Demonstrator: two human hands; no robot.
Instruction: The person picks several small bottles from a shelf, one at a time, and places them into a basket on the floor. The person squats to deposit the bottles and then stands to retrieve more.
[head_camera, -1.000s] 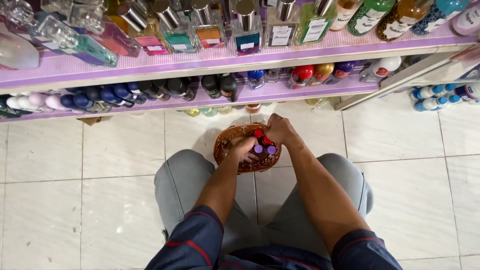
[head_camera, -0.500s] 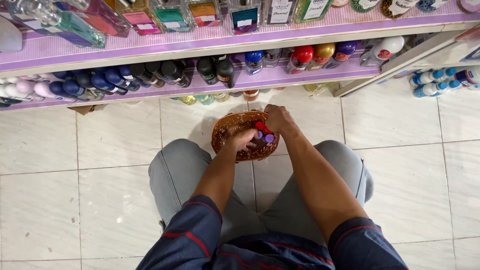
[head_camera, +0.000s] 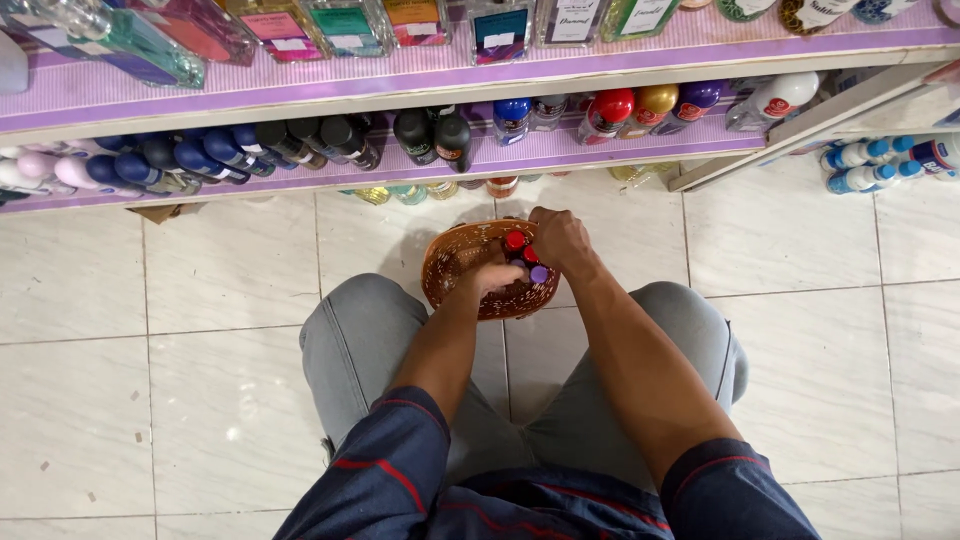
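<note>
Reaching into a brown basket (head_camera: 450, 262), both hands grasp small bottles (head_camera: 522, 252); shelves (head_camera: 560, 150) just beyond.

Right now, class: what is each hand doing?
Left hand: fingers curled inside the woven basket; hold cannot be told.
Right hand: on small capped bottles; grip cannot be told.

The pale tiled floor (head_camera: 200, 380) carries a brown woven basket (head_camera: 455, 262) (small capped bottles inside). Purple-lined shelves (head_camera: 300, 90) above hold bottles.
</note>
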